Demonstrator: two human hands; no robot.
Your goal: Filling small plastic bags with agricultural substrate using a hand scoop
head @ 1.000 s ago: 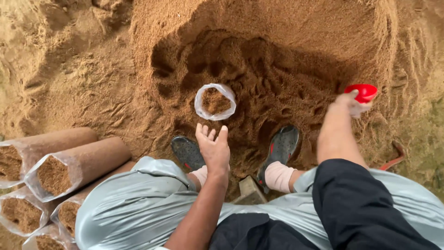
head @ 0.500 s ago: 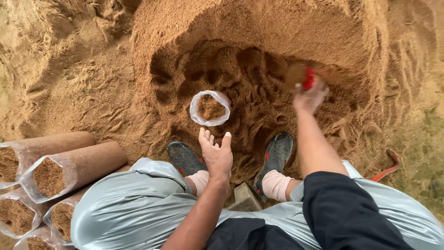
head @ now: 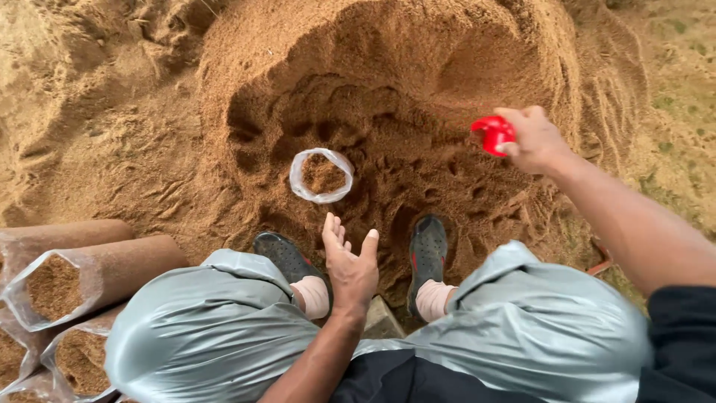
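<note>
A clear plastic bag (head: 321, 176) stands upright and open in a hollow of the brown sawdust pile (head: 388, 67), partly filled with sawdust. My left hand (head: 349, 261) hovers just below the bag, empty, fingers spread, between my knees. My right hand (head: 529, 138) is raised to the right over the pile and grips a small red scoop (head: 492, 134). My two dark shoes (head: 429, 250) rest at the foot of the pile.
Several filled clear bags of sawdust (head: 82, 276) lie stacked on their sides at the lower left. A grey plastic apron (head: 216, 336) covers my legs. Bare ground with a little grass (head: 671, 97) lies to the right.
My right hand with the red scoop dipped into the sawdust hollow, then lifted back out to the right. My left hand stayed open near the bag.
</note>
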